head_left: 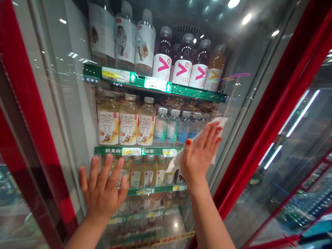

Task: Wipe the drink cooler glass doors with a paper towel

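Observation:
My left hand (pixel 102 188) lies flat against the glass door (pixel 233 103) of a red-framed drinks fridge, fingers spread, low on the left. My right hand (pixel 199 152) presses a white cloth or tissue (pixel 220 121) flat against the same glass, further right and higher, fingers stretched out over it. Behind the glass stand rows of bottles: yellow tea bottles (pixel 127 121), small water bottles (pixel 172 126) and dark drinks with pink-marked white labels (pixel 181 65).
The red door frame (pixel 272 110) runs diagonally on the right and another red post (pixel 23 103) on the left. Green shelf rails (pixel 155 84) carry price tags. Ceiling lights reflect in the glass. A second cooler shows at far right.

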The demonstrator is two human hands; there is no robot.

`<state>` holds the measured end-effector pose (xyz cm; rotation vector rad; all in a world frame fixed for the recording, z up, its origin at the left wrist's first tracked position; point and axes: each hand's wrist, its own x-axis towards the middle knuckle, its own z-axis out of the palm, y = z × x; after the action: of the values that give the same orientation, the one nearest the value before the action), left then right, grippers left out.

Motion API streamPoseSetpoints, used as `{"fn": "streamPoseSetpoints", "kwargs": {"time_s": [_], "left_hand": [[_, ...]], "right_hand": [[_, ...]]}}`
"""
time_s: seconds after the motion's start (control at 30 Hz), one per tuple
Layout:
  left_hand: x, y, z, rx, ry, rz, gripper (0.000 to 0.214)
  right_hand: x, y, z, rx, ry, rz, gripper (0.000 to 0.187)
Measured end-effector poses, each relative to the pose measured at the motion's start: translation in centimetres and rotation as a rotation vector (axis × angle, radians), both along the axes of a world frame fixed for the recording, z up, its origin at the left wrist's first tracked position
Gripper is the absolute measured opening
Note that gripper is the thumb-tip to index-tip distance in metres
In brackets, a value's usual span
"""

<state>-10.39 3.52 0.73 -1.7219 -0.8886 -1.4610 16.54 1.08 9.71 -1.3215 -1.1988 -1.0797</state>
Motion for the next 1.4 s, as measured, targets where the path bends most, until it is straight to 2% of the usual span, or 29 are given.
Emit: {"fn": "streamPoseSetpoints", "kwargs": {"time_s": [0.07,0.13,0.2,0.23,0.27,0.33,0.4,0.47,0.5,0.53,0.57,0.63,0.7,0.73,0.77,0.8,0.87,0.93,1.0,1.07,1.13,1.2,1.23,1.27,1.33,1.4], "left_hand": [[0.0,0.0,0.1,0.005,0.010,-0.003,0.093],[-0.1,0.0,0.1,0.019,0.021,-0.004,0.092],[0.0,0.0,0.1,0.025,0.023,0.006,0.090],[0.1,0.0,0.1,0.028,0.017,0.010,0.087],[0.2,0.0,0.1,0.033,0.009,0.011,0.085],[0.4,0.0,0.1,0.046,-0.013,0.008,0.079],[0.5,0.0,0.1,0.055,-0.027,0.010,0.077],[0.6,0.0,0.2,0.054,-0.024,0.020,0.076],[0.6,-0.1,0.2,0.054,-0.021,0.023,0.076],[0.6,-0.1,0.2,0.055,-0.017,0.026,0.075],[0.5,-0.2,0.2,0.056,-0.016,0.028,0.075],[0.5,-0.2,0.2,0.057,-0.018,0.032,0.076],[0.5,-0.2,0.2,0.056,-0.018,0.038,0.075],[0.5,-0.1,0.2,0.056,-0.014,0.041,0.074],[0.5,-0.1,0.1,0.059,-0.010,0.043,0.074],[0.5,0.0,0.1,0.063,-0.007,0.046,0.074],[0.6,0.0,0.1,0.069,-0.008,0.052,0.074],[0.6,0.1,0.1,0.068,-0.011,0.056,0.074],[0.6,0.1,0.1,0.059,-0.005,0.058,0.074],[0.4,0.1,0.1,0.048,0.008,0.060,0.072],[0.2,-0.1,0.2,0.027,0.029,0.063,0.070],[-0.2,-0.3,0.0,0.000,0.059,0.064,0.070],[-0.4,-0.4,-0.1,-0.013,0.066,0.064,0.072],[-0.5,-0.5,-0.3,-0.019,0.064,0.066,0.075],[-0.8,-0.5,-0.7,-0.024,0.033,0.078,0.081],[-0.8,-0.3,-1.1,-0.009,-0.007,0.096,0.084]], "right_hand": [[-4.1,-0.1,-1.5,-0.070,-0.243,0.081,0.081],[-6.2,-0.6,-5.1,-0.113,-0.471,0.157,0.077],[-5.1,-1.4,-8.4,-0.112,-0.494,0.150,0.078],[-3.5,-1.7,-9.3,-0.101,-0.433,0.116,0.080],[-1.5,-1.9,-9.3,-0.080,-0.343,0.071,0.083],[2.1,-1.8,-7.2,-0.048,-0.159,0.002,0.084],[3.4,-1.0,-3.3,-0.025,-0.017,-0.010,0.079],[1.6,-0.2,-0.1,-0.022,0.005,-0.002,0.079],[-0.2,0.0,0.5,-0.035,-0.043,0.016,0.081],[-2.1,0.1,0.3,-0.052,-0.130,0.044,0.084],[-3.7,-0.1,-0.7,-0.072,-0.240,0.079,0.086],[-5.2,-0.8,-4.5,-0.097,-0.444,0.137,0.085],[-3.5,-1.6,-8.7,-0.080,-0.444,0.108,0.078],[-1.7,-1.9,-10.1,-0.059,-0.358,0.068,0.076],[0.4,-2.0,-10.7,-0.049,-0.226,0.035,0.074],[2.4,-2.0,-10.4,-0.031,-0.097,0.028,0.074],[4.6,-1.6,-7.6,0.017,0.098,0.029,0.073],[3.4,-0.8,-3.9,0.039,0.140,0.033,0.074],[-0.3,-0.2,-1.8,0.005,0.015,0.042,0.078],[-4.2,-0.1,-2.6,-0.055,-0.197,0.081,0.083],[-5.6,-0.5,-5.4,-0.088,-0.360,0.108,0.084],[-3.5,-1.2,-8.0,-0.089,-0.355,0.089,0.083],[-1.4,-1.4,-8.6,-0.081,-0.287,0.069,0.082],[1.0,-1.5,-8.3,-0.074,-0.180,0.047,0.081],[5.0,-1.3,-5.6,-0.024,0.030,0.032,0.081],[6.0,-0.7,-1.6,0.029,0.142,0.023,0.081]]}}
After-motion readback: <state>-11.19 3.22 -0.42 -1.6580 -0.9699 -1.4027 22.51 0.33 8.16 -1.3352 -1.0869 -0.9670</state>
